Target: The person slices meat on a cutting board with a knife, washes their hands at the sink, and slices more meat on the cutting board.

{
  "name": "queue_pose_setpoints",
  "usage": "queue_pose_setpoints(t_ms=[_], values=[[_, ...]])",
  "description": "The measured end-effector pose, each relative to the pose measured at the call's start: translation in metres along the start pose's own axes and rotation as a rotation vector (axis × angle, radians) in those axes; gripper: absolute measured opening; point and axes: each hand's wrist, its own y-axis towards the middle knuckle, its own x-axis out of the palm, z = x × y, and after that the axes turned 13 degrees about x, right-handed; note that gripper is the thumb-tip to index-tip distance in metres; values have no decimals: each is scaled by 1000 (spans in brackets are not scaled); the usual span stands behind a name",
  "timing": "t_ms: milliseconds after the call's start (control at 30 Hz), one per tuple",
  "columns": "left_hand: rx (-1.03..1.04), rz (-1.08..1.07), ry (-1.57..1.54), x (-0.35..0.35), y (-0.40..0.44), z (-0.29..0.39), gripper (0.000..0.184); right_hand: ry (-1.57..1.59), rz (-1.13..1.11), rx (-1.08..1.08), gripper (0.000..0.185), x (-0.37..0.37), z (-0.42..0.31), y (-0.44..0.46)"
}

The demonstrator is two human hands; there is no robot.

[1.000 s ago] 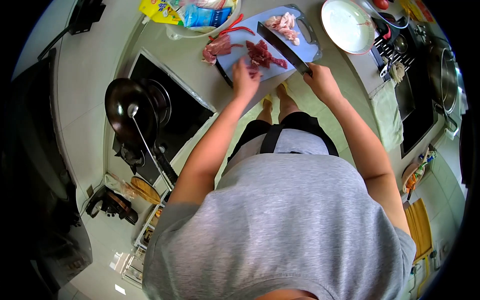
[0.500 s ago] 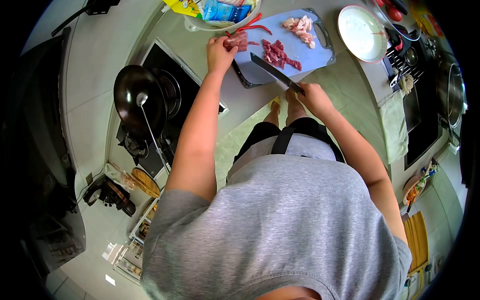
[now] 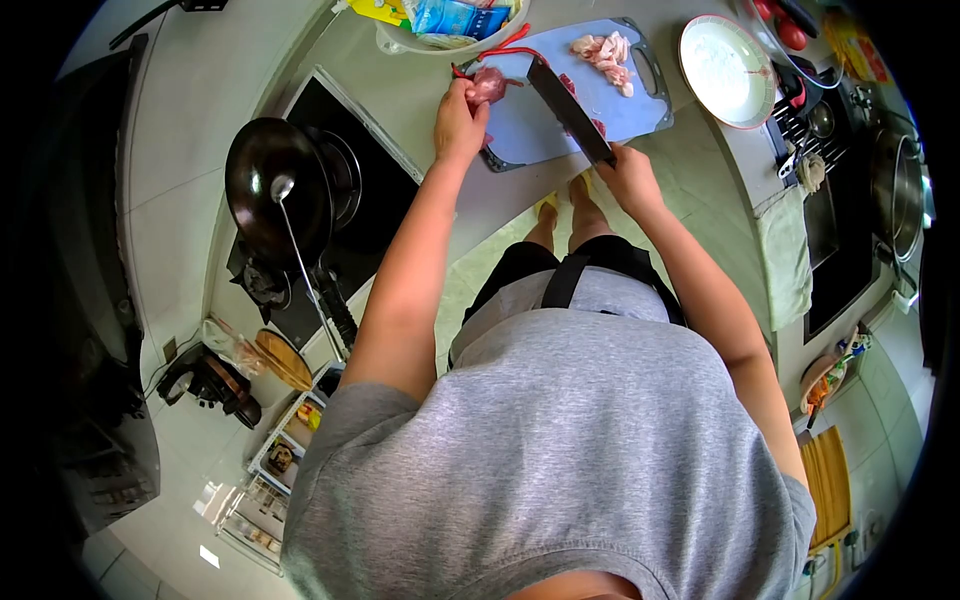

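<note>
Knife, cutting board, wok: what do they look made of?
Knife: probably steel, dull finish; thin, flat and grey. Cutting board: likely smooth plastic, from its even pale blue surface. Wok: seemingly metal, perhaps iron; dark with glossy highlights, though any coating is unclear.

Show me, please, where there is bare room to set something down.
Bare counter lies between the stove and left hand; the board is bare between its near edge and the pale meat. Crowded: around the chillies and held meat.

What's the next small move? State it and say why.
Probably steady the meat chunk on the cutting board before bringing the knife over: the left hand grips the chunk near the board's left edge, while the right hand holds the knife to the chunk's right.
</note>
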Motion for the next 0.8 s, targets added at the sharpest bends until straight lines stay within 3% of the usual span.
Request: queue_pose_setpoints(t_ms=[33,200,267,333,433,467,533,600,667,800], values=[[62,82,-51,2,-1,6,35,18,-20,6,28,-4,1,-1],[-4,47,-291,20,-5,12,28,1,-45,6,28,-5,9,0],[-76,34,-554,35,-8,-7,24,6,-28,-2,30,-5,8,-2],[-156,134,-621,36,-15,-11,22,-1,-21,-3,30,-4,9,-2],[-98,278,-15,21,-25,-22,31,-13,-25,4,31,-4,10,-4],[-101,280,-15,18,-30,-23,31,-17,-32,10,31,-4,9,-4],[-237,126,231,-5,-34,6,41,-19,-45,17,31,-5,8,-6],[-275,79,194,1,-42,-2,51,-20,-59,23,31,-5,6,-9],[-66,30,243,8,-48,-2,52,21,-62,35,30,-5,4,-11],[-58,-53,350,16,-49,-3,36,21,-64,34,30,-3,6,-9]])
